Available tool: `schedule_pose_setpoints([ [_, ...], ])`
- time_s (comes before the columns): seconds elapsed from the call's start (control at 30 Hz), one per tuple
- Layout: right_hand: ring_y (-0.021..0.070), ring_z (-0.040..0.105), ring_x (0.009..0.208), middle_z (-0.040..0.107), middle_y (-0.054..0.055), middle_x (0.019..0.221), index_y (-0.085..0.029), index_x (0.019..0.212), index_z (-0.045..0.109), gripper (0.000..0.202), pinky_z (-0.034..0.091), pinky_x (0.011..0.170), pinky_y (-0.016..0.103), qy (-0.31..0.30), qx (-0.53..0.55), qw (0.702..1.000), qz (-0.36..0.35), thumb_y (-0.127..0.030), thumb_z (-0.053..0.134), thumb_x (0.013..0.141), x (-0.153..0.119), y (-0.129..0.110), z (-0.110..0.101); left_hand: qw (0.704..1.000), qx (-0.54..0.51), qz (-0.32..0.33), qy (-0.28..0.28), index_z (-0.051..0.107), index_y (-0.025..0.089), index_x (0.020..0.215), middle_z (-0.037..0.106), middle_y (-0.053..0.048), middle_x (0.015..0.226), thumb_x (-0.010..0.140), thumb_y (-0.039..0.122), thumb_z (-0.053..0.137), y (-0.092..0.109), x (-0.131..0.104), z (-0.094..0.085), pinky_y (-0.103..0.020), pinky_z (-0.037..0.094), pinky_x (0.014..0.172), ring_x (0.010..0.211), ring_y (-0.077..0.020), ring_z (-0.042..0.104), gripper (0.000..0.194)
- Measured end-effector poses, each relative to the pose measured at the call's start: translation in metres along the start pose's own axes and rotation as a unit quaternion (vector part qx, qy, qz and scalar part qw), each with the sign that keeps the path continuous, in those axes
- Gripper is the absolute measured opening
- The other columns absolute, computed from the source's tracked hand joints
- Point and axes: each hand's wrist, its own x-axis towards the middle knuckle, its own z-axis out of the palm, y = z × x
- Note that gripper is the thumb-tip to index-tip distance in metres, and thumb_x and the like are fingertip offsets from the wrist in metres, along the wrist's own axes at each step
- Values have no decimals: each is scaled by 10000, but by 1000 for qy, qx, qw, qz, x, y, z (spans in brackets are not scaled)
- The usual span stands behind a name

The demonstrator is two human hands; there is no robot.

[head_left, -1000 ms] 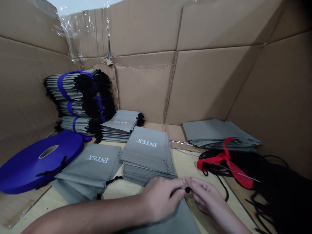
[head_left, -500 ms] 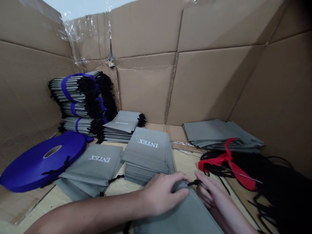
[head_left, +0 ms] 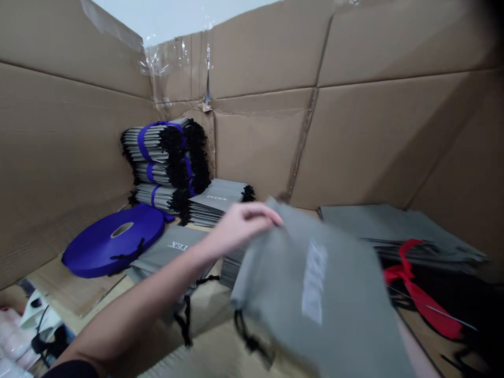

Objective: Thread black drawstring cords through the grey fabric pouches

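My left hand (head_left: pixel 248 223) is closed, its thumb and fingers pinching the top edge of a grey drawstring bag (head_left: pixel 350 283). The bag hangs raised and tilted, blurred by motion, with white lettering running down it. A knotted black cord (head_left: pixel 252 341) dangles from its lower left corner. Of my right arm only a forearm (head_left: pixel 419 354) shows at the lower right; the bag hides that hand. Behind my left forearm, a few grey bags (head_left: pixel 157 252) with white print lie fanned out. A stack of grey bags (head_left: pixel 232 268) is mostly covered by the raised one.
Purple-strapped bundles of bags (head_left: pixel 157 163) stand in the back left corner, with a roll of purple strap (head_left: pixel 94 247) before them. Another bag pile (head_left: pixel 212 202) sits beside. Grey pieces (head_left: pixel 362 220), a red ribbon (head_left: pixel 425 299) and black cords (head_left: pixel 480 294) lie right. Cardboard walls (head_left: pixel 263 152) enclose everything.
The grey bag has been lifted from low in front of me and turned, its print now facing me. My left hand has moved up; my right hand, earlier pinching the black cord, is now hidden.
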Motion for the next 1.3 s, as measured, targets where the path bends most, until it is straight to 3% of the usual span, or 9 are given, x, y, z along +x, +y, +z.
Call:
schedule_pose_setpoints([
  [0.1, 47, 138, 344, 211, -105, 403, -208, 510, 348, 468, 208, 318, 201, 39, 101, 993, 43, -469, 711, 648, -5, -3, 10, 973, -17, 11, 230, 664, 159, 947, 644, 0, 790, 779, 277, 500, 8, -12, -57, -205, 443, 569, 577, -100, 569, 263],
  [0.23, 30, 128, 344, 226, -116, 389, -194, 505, 360, 459, 180, 315, 189, 38, 174, 979, 103, -371, 776, 586, -5, -2, 14, 936, 52, -64, 341, 627, 150, 1051, 669, -28, 895, 743, 321, 533, -7, -63, -110, -222, 470, 561, 524, -101, 606, 365],
  [0.4, 27, 132, 336, 238, -117, 379, -190, 519, 366, 442, 168, 329, 181, 9, 128, 986, 103, -418, 709, 679, -1, 6, 11, 913, 130, -323, 211, 622, 104, 991, 703, -110, 822, 729, 429, 474, -54, -132, -127, -223, 411, 437, 419, -104, 537, 443],
  [0.63, 32, 171, 344, 270, -112, 376, -199, 522, 354, 472, 176, 359, 193, -41, -8, 997, 68, -500, 696, 645, -7, 4, 21, 880, 281, -342, 171, 619, 127, 885, 664, -60, 656, 762, 395, 355, -70, -146, -137, -231, 365, 399, 339, -100, 438, 396],
  [0.73, 36, 179, 350, 291, -108, 386, -200, 536, 374, 439, 183, 369, 194, -57, -35, 996, 58, -495, 663, 685, -8, 3, 23, 843, 401, -327, 145, 634, 149, 808, 629, -58, 599, 741, 344, 436, -60, -146, -131, -263, 413, 483, 466, -172, 550, 286],
  [0.87, 34, 194, 345, 311, -100, 387, -195, 519, 377, 418, 190, 366, 192, -78, -48, 994, 59, -443, 649, 717, -6, 2, 22, 794, 541, -245, 126, 615, 140, 938, 637, -139, 822, 785, 313, 459, -49, -147, -96, -375, 441, 726, 828, -294, 612, 279],
  [1.07, 40, 275, 342, 347, -97, 423, -178, 560, 431, 361, 252, 350, 177, -116, -63, 990, 52, -367, 561, 839, -5, 3, 18, 814, 572, -99, -16, 604, 253, 1061, 533, -66, 1210, 803, 388, 565, -61, -139, -44, -371, 320, 1001, 1190, -266, 429, 293],
  [1.2, 84, 552, 574, 598, -6, 789, -134, 933, 580, 212, 474, 509, 228, -105, -67, 991, 48, -333, 514, 898, -7, 5, 15, 826, 552, -94, -55, 613, 224, 1049, 587, -67, 1093, 894, 377, 467, -75, -140, -41, -338, 433, 883, 1026, -213, 542, 262],
  [1.3, 166, 608, 840, 599, 60, 1056, -155, 1103, 553, 268, 524, 705, 349, -87, -54, 994, 29, -318, 528, 892, -11, 8, 14, 829, 547, -107, -51, 564, 174, 1099, 549, -87, 1167, 889, 358, 504, -81, -141, -44, -421, 452, 872, 1023, -216, 542, 286],
])
